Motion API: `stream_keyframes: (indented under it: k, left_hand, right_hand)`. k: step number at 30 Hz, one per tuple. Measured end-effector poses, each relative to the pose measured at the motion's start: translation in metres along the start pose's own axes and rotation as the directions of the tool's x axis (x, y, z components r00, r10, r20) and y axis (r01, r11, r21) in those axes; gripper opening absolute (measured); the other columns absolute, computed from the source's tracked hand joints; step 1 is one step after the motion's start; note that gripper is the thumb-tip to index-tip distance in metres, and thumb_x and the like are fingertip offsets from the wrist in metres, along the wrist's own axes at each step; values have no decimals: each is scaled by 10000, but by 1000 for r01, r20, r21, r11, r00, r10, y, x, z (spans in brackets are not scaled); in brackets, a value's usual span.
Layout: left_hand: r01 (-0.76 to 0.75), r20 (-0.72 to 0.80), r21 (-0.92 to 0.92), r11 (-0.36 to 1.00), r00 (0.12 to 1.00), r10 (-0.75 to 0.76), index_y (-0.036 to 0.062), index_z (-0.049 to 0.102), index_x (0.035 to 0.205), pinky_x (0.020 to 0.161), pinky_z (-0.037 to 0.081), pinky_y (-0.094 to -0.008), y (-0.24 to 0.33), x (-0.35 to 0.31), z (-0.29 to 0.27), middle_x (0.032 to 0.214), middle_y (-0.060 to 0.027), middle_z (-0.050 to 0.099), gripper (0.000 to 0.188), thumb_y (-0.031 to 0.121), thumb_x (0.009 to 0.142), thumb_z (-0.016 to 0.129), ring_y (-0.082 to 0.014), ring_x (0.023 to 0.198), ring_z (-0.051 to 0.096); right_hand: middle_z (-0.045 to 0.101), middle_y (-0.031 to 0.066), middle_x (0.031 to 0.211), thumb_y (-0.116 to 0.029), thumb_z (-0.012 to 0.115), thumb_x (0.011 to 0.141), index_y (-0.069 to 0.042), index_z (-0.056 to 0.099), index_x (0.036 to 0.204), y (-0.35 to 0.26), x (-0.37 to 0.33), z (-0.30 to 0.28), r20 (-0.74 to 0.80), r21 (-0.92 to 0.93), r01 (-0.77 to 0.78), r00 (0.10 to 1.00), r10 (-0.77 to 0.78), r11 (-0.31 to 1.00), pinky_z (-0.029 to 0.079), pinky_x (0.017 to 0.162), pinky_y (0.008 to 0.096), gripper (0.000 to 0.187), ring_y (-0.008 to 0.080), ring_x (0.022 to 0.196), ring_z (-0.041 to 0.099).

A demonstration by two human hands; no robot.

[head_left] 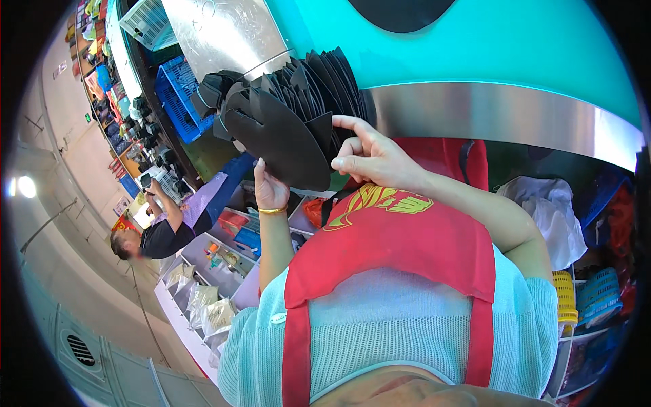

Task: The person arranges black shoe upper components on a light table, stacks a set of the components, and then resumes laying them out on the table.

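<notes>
A thick bundle of flat black pieces [278,129], rounded like shoe soles, stands fanned out in front of me at the edge of the work surface. My left hand [271,191] grips the near lower edge of the front piece, its thumb up against the face and its other fingers mostly hidden behind. At the bundle's right side is my right hand [376,154]. Its index finger stretches to the corner of a black piece, while the thumb is held apart and the other fingers curl loosely. Nothing shows between that thumb and finger.
A turquoise surface [515,47] with a curved metal rim [502,108] lies ahead. A metal plate [224,34] and a blue crate [178,95] are at left. Another person [166,227] holds a phone there. Compartments [217,261] with bags sit below; a yellow basket [564,298] is right.
</notes>
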State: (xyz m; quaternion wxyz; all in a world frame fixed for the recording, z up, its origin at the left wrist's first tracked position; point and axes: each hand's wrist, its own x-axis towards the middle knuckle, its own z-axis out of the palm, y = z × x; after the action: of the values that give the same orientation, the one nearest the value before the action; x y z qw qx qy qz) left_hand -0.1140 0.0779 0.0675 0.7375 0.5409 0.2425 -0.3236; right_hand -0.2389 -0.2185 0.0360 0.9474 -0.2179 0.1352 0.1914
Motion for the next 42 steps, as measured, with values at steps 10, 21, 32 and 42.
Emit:
stream_keyframes:
  k: [10,21,32,42]
  left_hand:
    - [6,-7,15,1000,1000,-5,44,476,1415,1158,349,-459,0,-2,5,1423,-108,547,492,277,992,568,-282,1328,500]
    - [-139,-60,-2,990,989,139,100,422,1440,1142,368,-437,-18,-22,36,1396,-94,540,458,150,997,527,-265,1290,522]
    - [-460,-142,-83,884,883,447,124,432,1458,1112,421,-476,-7,-34,44,1440,-104,517,575,504,1030,380,-298,1304,517]
    - [-649,-280,395,651,589,758,22,436,1346,854,577,-536,149,231,115,1263,-203,599,601,450,963,612,-354,1081,639]
  right_hand:
    - [561,98,1168,-209,730,891,7,385,1464,-2,-1,0,-73,-390,75,991,-112,918,488,828,283,703,127,965,573]
    - [560,228,1283,-267,856,711,48,482,1296,-8,40,43,-174,-403,209,939,-298,891,443,1024,409,763,345,1215,555]
    - [682,206,1127,-284,843,720,-15,400,1389,-2,70,67,80,-541,247,967,-243,804,497,950,397,846,341,1076,665]
    - [653,161,1150,-186,761,794,36,518,1286,-165,233,66,-162,-316,321,909,-384,893,543,888,380,592,282,1016,660]
